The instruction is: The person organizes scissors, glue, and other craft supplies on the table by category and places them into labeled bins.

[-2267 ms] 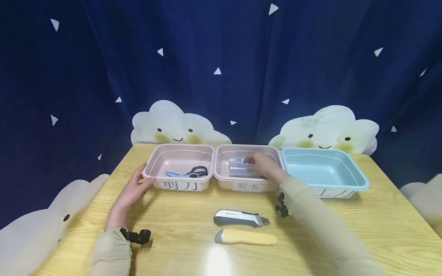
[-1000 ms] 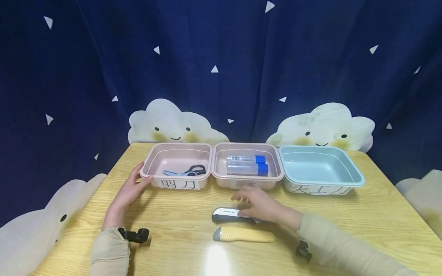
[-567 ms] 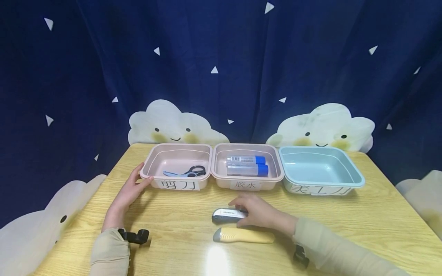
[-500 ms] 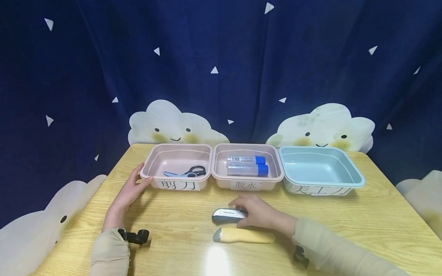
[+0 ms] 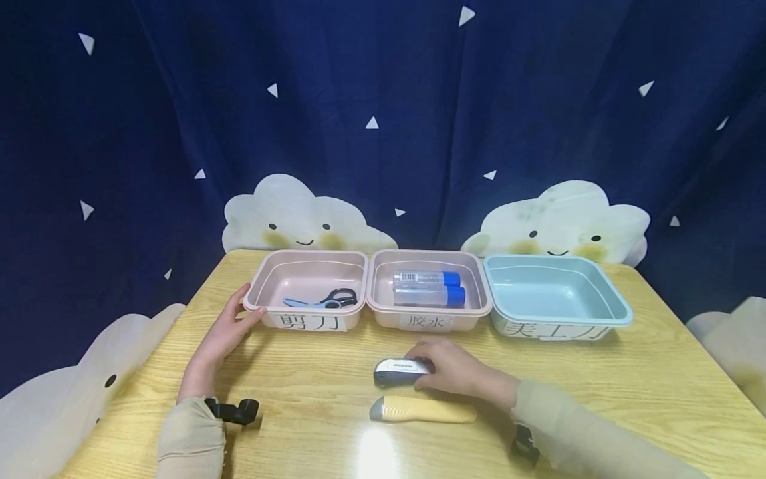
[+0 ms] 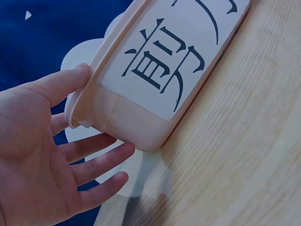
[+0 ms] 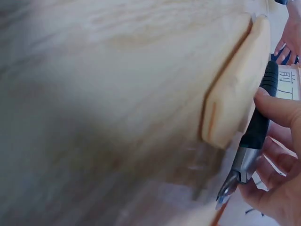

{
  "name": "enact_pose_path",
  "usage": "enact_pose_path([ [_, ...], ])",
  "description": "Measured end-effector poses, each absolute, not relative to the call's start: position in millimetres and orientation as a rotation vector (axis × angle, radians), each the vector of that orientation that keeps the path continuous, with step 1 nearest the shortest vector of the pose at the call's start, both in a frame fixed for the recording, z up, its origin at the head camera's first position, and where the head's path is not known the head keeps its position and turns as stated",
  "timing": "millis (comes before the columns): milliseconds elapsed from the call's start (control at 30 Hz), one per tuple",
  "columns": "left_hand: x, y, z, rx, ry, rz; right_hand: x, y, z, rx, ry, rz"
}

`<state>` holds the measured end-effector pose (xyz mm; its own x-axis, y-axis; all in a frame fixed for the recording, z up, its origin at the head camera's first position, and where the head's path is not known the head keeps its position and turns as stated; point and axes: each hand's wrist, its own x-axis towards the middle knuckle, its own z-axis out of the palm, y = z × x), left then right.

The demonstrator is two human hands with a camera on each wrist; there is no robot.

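Note:
My right hand (image 5: 450, 367) grips a white-and-black utility knife (image 5: 395, 371) just above the table, its tip end covered by the fingers in the head view. In the right wrist view the knife's black side (image 7: 256, 127) and metal nose show between thumb and fingers. A yellow utility knife (image 5: 427, 409) lies on the wood just in front. My left hand (image 5: 226, 329) rests at the left corner of the left pink bin (image 5: 317, 255). Its thumb (image 6: 70, 80) touches the rim, with the other fingers loosely straight along the side.
Blue-handled and black scissors (image 5: 335, 299) lie in the left bin. The middle pink bin (image 5: 383, 309) holds two clear glue bottles (image 5: 421, 294) with blue caps. A light blue bin (image 5: 619, 313) stands at the right. Behind the table (image 5: 311, 406) hangs a dark blue curtain (image 5: 335, 60).
My right hand came out of the middle bin, moved down to the white-and-black utility knife, took hold of it and shifted it slightly right. My left hand has stayed at the left bin.

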<state>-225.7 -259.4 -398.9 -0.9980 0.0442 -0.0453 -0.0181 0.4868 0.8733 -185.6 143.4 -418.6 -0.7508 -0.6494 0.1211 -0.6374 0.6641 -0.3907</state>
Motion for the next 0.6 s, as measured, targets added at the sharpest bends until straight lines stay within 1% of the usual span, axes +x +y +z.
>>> enact_pose_path([
  [600,-227,-260,-401,0.004,2.656,1.527,-185,196,-371,-1.229,3.016,-0.56],
])
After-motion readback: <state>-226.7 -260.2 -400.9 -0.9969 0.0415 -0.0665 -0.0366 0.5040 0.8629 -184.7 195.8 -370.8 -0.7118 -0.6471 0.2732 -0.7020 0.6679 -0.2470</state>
